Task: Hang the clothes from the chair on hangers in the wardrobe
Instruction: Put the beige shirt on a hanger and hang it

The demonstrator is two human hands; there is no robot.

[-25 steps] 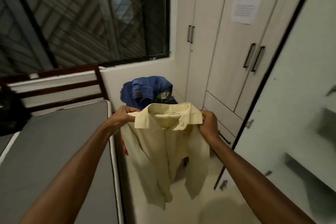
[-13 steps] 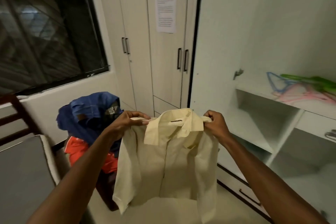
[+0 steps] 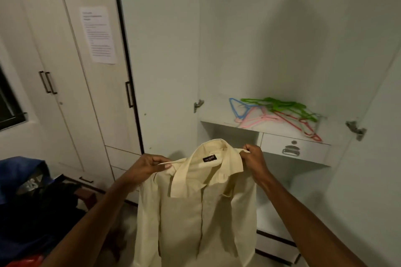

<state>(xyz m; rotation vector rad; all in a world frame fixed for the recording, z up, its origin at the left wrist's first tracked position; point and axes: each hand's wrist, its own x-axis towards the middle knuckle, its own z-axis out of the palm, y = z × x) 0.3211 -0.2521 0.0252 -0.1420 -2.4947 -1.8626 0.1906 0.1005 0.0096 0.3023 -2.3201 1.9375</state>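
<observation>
We have turned from the chair to the open wardrobe (image 3: 282,50), left hand (image 3: 147,167) and right hand (image 3: 252,158) pinching the cream shirt (image 3: 195,212) by its shoulders, hangers (image 3: 275,112) on the shelf (image 3: 217,115) now within reach.

So the shirt (image 3: 195,201) hangs front and centre, with the left hand (image 3: 147,167) pinching its left shoulder and the right hand (image 3: 252,158) its right one. Behind it is the open wardrobe (image 3: 271,50), with a pile of hangers (image 3: 275,112) on its shelf (image 3: 217,115) and a drawer (image 3: 293,147) just under that. Closed doors (image 3: 86,93) are off to the left, with a paper (image 3: 97,34) stuck on one. The clothes heap (image 3: 28,197) sits at lower left.
</observation>
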